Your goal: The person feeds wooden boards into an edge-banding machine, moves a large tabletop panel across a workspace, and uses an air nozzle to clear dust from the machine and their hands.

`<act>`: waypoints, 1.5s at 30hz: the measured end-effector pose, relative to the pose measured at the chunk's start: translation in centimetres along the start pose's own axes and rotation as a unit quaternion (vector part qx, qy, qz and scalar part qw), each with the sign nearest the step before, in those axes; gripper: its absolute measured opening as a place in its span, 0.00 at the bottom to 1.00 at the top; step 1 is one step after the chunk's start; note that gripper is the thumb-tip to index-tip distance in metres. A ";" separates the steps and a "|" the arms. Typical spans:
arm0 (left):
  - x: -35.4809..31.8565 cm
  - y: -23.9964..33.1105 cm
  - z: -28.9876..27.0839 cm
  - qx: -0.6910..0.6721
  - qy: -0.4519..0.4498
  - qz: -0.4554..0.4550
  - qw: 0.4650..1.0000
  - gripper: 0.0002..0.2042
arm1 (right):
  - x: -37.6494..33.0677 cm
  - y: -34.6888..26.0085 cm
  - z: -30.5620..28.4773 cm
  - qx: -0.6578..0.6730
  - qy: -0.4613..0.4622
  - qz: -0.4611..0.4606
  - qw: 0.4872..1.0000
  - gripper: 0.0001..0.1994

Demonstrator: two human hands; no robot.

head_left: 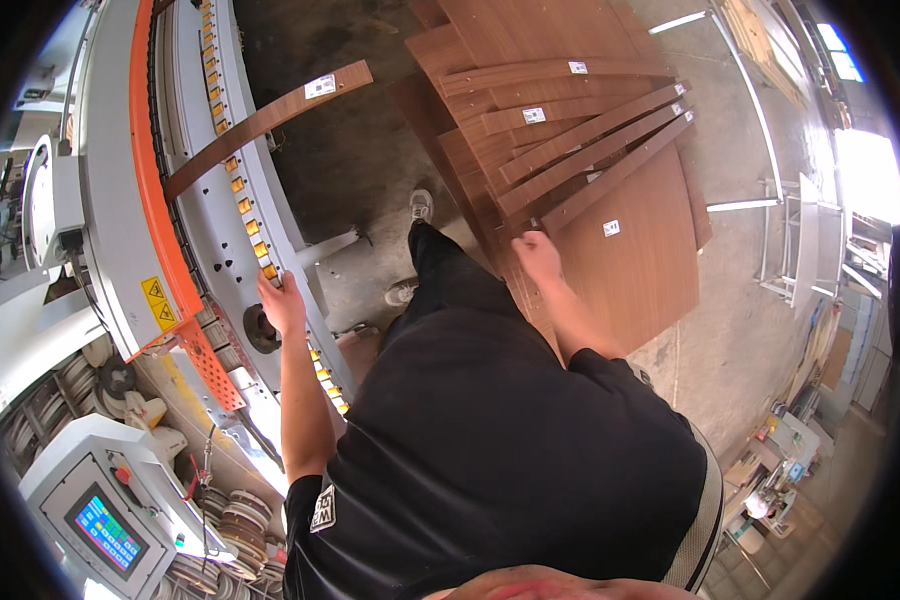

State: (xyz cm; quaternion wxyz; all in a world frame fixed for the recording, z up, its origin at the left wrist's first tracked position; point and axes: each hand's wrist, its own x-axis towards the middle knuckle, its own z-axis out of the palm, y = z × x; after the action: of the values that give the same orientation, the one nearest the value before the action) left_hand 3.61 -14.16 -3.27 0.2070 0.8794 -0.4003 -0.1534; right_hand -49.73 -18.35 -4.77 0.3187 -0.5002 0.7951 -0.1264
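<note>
My left hand (283, 303) rests on the roller rail (264, 247) of a long grey and orange machine. Its fingers are stretched out beside the yellow rollers and hold nothing that I can see. Farther up, a narrow brown wood-grain strip (260, 122) with a white label lies across the rail, its left end against the orange edge. On my right side, my right hand (538, 258) is closed, knuckles up, over the near left edge of a stack of brown panels (635, 270). What its fingers hold, if anything, is hidden. Several labelled strips (610, 140) lie on that stack.
A control box with a lit screen (108, 527) stands at the lower left, near rolls of edging tape (245, 525). My shoe (421, 206) is on the concrete floor between machine and stack. Metal racks (795, 245) stand at the right.
</note>
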 end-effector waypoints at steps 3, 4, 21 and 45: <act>0.2 1.1 -0.2 0.013 -0.013 -0.008 1.000 0.32 | 3.8 5.7 -0.8 0.016 0.067 0.103 0.992 0.26; 0.2 0.8 0.0 0.023 -0.008 -0.010 1.000 0.32 | 5.1 6.7 -1.0 0.032 0.100 0.123 0.987 0.28; 0.0 1.9 -0.2 0.039 -0.048 -0.077 0.995 0.35 | 18.4 6.8 -7.7 0.470 0.217 0.308 0.798 0.37; -1.9 0.3 -1.5 -0.053 0.006 -0.026 0.998 0.36 | 1.5 -18.8 -19.2 0.304 0.275 -0.177 0.894 0.22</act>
State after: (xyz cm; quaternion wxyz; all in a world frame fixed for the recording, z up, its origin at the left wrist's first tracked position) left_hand 2.87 -12.58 -1.64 0.2516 0.8785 -0.3670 -0.1740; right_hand -48.90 -30.78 19.13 0.1960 -0.4564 0.6719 -0.5494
